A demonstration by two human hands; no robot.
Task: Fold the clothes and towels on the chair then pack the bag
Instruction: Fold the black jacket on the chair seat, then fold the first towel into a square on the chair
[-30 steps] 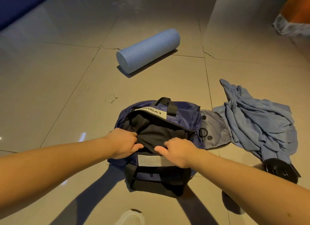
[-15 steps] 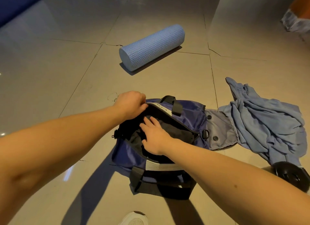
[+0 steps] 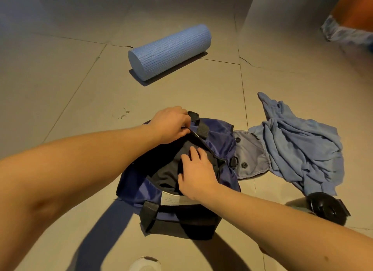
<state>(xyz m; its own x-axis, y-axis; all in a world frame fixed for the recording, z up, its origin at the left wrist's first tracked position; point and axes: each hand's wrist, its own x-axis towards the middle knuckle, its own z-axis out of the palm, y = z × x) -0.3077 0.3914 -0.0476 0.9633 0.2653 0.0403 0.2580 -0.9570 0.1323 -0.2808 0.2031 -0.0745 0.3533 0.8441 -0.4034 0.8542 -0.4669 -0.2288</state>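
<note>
Much black cloth (image 3: pixel 165 174) in the bag (image 3: pixel 135 190) hides under the right hand (image 3: pixel 198 175).

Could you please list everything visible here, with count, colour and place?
foam roller: one, light blue, floor beyond the bag
bag: one, navy, black straps, open on the floor, centre
garment: one, black, inside the bag
cloth: one, blue, crumpled on floor right of bag
round object: one, black, near right
orange object: one, top right corner, cut off
shoe: one, white, bottom edge
left hand: one, grips the bag's far rim
right hand: one, flat on the garment
</note>
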